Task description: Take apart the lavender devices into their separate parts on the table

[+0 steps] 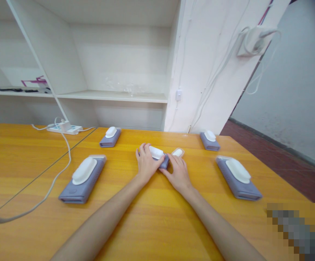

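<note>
In the middle of the table lies a flat grey-purple case [164,164] with a white rounded oval piece [156,153] on top. My left hand [146,163] wraps round its left side, thumb reaching along the near edge. Fingers and thumb of my right hand [178,171] grip the case at its right end. Both hands hide much of it. Just beyond my right hand is a small white oval item [177,152] with a pale, see-through rim, lying flat on the wood.
Similar grey-purple cases with white oval tops lie at near left [83,181], far left [110,137], far right [210,140] and near right [239,177]. A power strip [65,127] with a trailing white cable [62,170] sits at the back left, below white shelves [114,95].
</note>
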Motion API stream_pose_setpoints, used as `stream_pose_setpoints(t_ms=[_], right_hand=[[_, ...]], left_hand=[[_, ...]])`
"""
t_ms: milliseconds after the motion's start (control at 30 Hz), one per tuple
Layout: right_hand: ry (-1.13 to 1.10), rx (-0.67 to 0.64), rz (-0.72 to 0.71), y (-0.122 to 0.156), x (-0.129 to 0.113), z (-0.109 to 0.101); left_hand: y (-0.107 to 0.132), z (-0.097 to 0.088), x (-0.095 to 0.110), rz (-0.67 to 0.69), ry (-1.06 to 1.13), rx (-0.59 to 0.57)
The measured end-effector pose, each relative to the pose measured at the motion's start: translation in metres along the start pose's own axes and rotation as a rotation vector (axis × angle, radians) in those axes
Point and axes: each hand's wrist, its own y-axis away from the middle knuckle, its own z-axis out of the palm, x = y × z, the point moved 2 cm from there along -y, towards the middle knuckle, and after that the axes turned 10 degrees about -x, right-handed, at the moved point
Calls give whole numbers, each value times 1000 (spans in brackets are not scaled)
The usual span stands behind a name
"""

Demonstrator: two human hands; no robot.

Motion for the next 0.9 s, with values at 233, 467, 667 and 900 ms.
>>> stream_pose_setpoints(t_ms=[233,467,667,900], right_hand=[[46,12,14,0,1,1],[26,9,19,0,1,1],[13,12,17,0,0,1],[34,11,25,0,0,0]], left_hand=[[-1,-1,0,-116,-38,-83],[-2,0,-3,-111,0,-114],[-2,2,-4,-101,19,-96],[-3,2,-5,-38,41,-75]])
